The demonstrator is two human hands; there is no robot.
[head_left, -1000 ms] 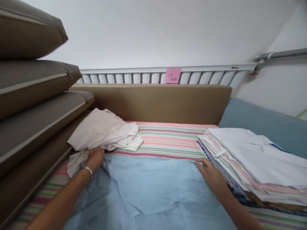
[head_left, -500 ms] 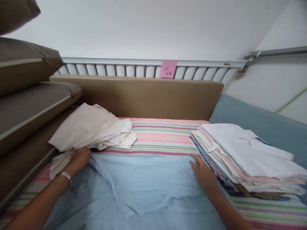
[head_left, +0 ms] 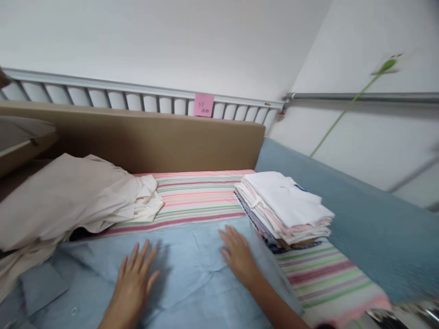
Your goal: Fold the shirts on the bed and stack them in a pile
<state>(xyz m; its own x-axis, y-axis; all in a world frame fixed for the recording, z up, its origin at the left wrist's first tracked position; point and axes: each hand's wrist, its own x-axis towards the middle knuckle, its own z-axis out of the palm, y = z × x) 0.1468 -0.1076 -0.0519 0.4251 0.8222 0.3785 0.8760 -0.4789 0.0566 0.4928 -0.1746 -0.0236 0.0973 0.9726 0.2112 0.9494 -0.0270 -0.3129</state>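
A light blue garment (head_left: 185, 278) lies spread on the striped bed sheet (head_left: 202, 196). My left hand (head_left: 134, 282) rests flat on it with fingers spread, holding nothing. My right hand (head_left: 236, 256) lies flat on the same cloth near its right edge, fingers stretched out. A rumpled cream-white garment pile (head_left: 72, 201) sits to the left, just beyond the blue cloth. A neat stack of folded white and pink clothes (head_left: 284, 205) stands to the right of my right hand.
A tan padded headboard (head_left: 147, 141) and a white slatted rail with a pink note (head_left: 203, 105) run along the back. A blue mattress (head_left: 346, 214) lies at the right, with a metal pipe (head_left: 360, 97) on the wall above it. A tan cushion edge (head_left: 20, 141) shows far left.
My view has swung right and down. My left hand left the white pile's edge and now lies flat on the blue cloth; my right hand slid inward from the folded stack.
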